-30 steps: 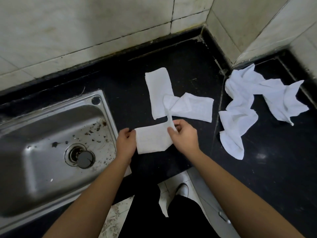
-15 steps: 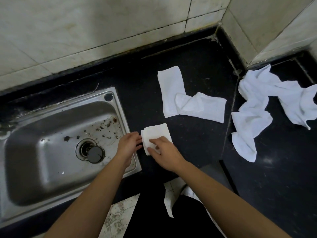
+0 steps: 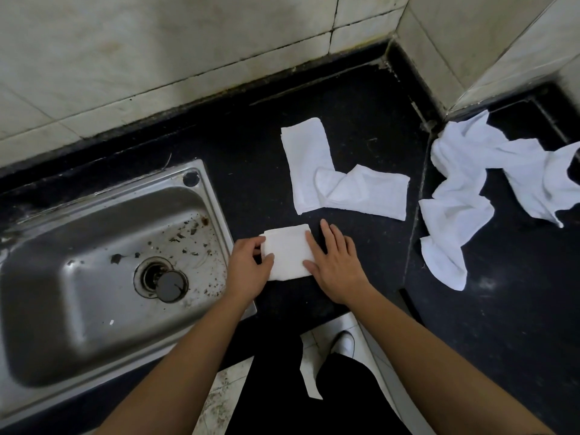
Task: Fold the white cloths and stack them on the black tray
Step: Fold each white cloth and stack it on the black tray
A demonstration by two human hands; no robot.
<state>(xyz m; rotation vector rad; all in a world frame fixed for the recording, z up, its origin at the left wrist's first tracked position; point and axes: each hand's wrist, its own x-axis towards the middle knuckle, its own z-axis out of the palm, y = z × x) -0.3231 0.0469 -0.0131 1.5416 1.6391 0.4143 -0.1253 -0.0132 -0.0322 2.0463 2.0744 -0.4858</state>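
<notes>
Nearest, the left hand (image 3: 248, 266) pinches the left edge of the folded cloth (image 3: 287, 252). The right hand (image 3: 337, 265), fingers straight and slightly spread, presses its right edge onto the black counter (image 3: 251, 152). If let go carelessly, the fold may spring open or slide into the dirty sink (image 3: 219, 221) just beside it. Loose cloths (image 3: 456, 211) lie beyond.

Kitchen, looks domestic and well used. Stainless steel sink (image 3: 201, 199) set into a black stone worktop (image 3: 251, 146), round drain (image 3: 150, 273) with a dark plug (image 3: 171, 286) lying beside it, food specks (image 3: 188, 229) scattered over the basin. Pale, grimy wall tiles (image 3: 157, 42) meet in a corner behind the worktop. Light tiled floor (image 3: 224, 400) below the worktop's front edge.
</notes>
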